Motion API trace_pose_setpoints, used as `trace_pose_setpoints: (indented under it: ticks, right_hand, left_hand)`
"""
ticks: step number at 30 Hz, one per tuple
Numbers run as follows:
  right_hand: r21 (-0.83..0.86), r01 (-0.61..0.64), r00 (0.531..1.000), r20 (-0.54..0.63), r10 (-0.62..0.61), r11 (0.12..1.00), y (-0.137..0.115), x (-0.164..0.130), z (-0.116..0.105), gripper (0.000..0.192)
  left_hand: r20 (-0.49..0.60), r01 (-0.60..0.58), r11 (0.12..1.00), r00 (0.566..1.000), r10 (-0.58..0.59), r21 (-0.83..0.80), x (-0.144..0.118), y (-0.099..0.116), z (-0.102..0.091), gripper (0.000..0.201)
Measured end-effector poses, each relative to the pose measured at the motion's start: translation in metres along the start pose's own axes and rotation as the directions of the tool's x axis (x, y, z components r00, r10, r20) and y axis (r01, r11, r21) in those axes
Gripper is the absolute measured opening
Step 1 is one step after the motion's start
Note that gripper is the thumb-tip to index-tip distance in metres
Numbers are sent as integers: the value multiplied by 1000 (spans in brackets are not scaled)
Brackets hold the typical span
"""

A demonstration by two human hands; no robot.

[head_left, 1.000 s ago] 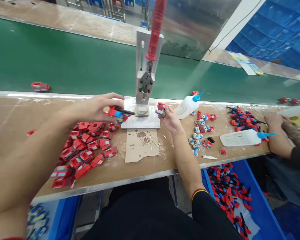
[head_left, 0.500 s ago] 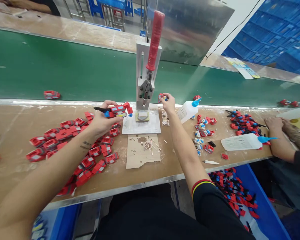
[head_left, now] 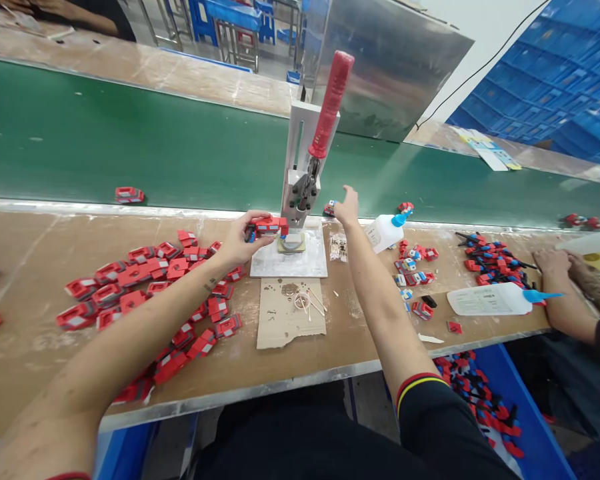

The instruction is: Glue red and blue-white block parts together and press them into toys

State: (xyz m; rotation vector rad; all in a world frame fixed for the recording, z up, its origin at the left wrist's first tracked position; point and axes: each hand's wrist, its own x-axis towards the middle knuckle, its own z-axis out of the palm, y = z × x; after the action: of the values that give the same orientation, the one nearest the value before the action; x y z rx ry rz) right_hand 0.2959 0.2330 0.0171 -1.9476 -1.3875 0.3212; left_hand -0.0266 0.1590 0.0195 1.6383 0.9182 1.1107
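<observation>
My left hand [head_left: 241, 241] is closed round a red toy vehicle [head_left: 267, 227] with grey and blue parts, holding it just left of the hand press's lower end. Below that end, a small pad fixture [head_left: 291, 243] sits on a white base plate [head_left: 313, 261]. My right hand [head_left: 348, 205] reaches to the green belt's near edge, fingers stretched out. Close by its fingertips lies a small red, white and blue toy vehicle [head_left: 330, 208]. Left of the base plate, many red toy bodies [head_left: 135, 273] are heaped on the bench.
The press's red lever [head_left: 333, 103] stands upright. Glue bottles [head_left: 385, 232] with blue tips and several small toy parts [head_left: 414, 277] are at right. Cotton swabs lie on cardboard [head_left: 290, 330]. A co-worker's hands [head_left: 555, 263] work at far right. A blue bin [head_left: 535, 407] holds toys below.
My left hand has brought its toy vehicle rightward, nearer the press. My right hand has let go of the small toy vehicle at the belt's edge. The view has shifted slightly.
</observation>
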Motion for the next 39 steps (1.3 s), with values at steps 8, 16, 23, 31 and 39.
trace_pose_setpoints:
  ticks: [8,16,23,31,39]
  right_hand:
    - [357,523,828,-427,-363,774,-35,-40,-66,47]
    - [405,586,801,-421,-425,702,-120,-76,-96,59]
    - [422,649,743,-173,-646,633,-166,-69,-81,67]
    - [422,672,710,-135,-691,608,-152,-116,-97,40]
    - [315,784,600,-161,-784,535,-132,-153,-99,22]
  left_hand:
    - [-9,-92,983,995,94,158,7,-7,16,53]
    - [23,-212,968,977,211,137,11,-20,30,55]
    - [13,-244,961,969,245,128,15,-34,58,57]
    - [-44,-242,958,967,252,153,10,-40,63,55]
    - [-21,-274,955,960,278,109,7,-34,61,63]
